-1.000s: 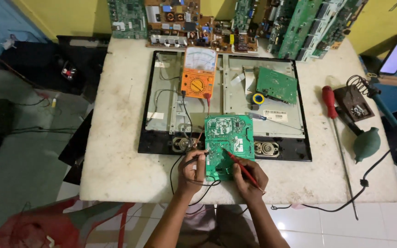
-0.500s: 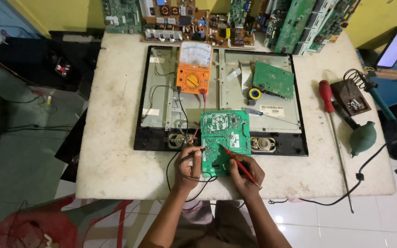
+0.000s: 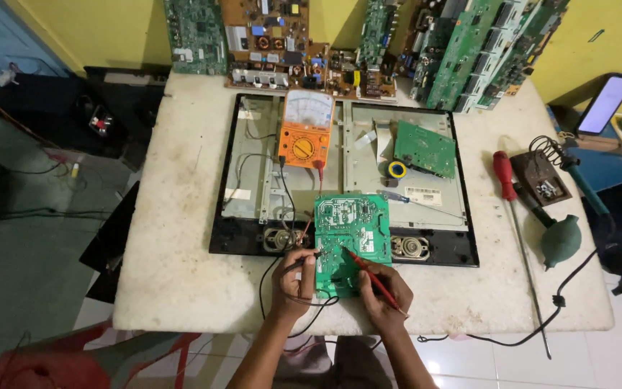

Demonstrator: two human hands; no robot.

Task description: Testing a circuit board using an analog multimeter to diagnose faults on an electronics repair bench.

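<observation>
Left hand (image 3: 291, 277) pinches a black probe (image 3: 302, 262); right hand (image 3: 383, 288) pinches a red probe (image 3: 370, 277); both tips touch the green board (image 3: 350, 234) on the tabletop (image 3: 181, 274).

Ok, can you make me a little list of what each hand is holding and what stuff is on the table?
left hand: holds a thin black meter probe, tip on the board
right hand: holds a thin red meter probe, tip on the board
board: green rectangular circuit board lying on the open flat-screen back panel
meter: orange needle-dial multimeter on the panel
right side of white table: long red-handled screwdriver, teal rubber bulb blower
back edge: row of spare circuit boards
</observation>
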